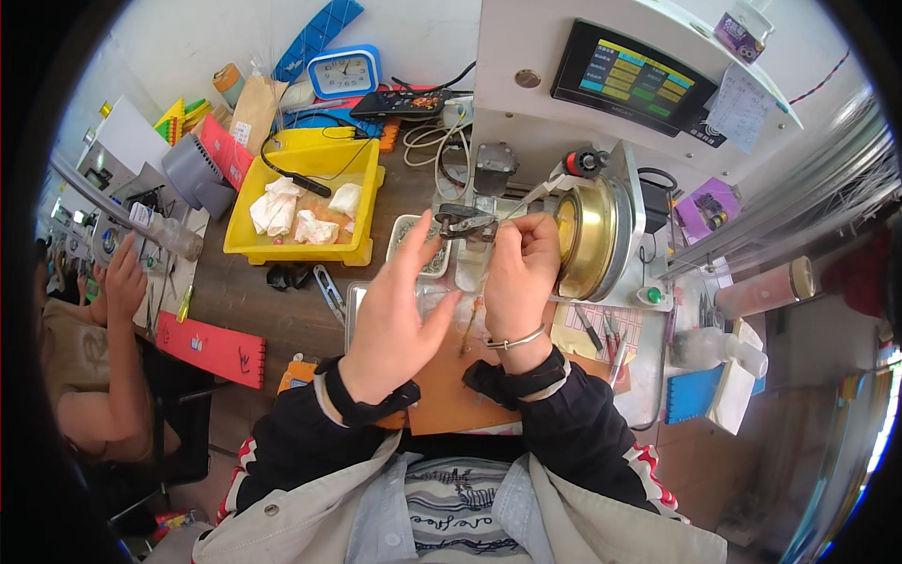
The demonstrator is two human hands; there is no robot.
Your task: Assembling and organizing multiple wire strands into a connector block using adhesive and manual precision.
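My left hand is raised in front of a small dark metal mechanism on the bench machine. Its thumb stands apart and the fingers stretch up, their tips close to the mechanism's left side; I cannot tell whether they touch. My right hand, with a bangle on its wrist, is closed at the mechanism's right side. What its fingers pinch, if anything, is too small or hidden to name. Just right of that hand sits a round brass-coloured wheel. Beside the left fingertips is a small white tray with tiny pieces in it.
A yellow bin with crumpled white tissues stands at the left, a blue clock behind it. The machine's screen rises at the back right. Pliers-like tools lie right of my wrist. Another person's hand shows far left.
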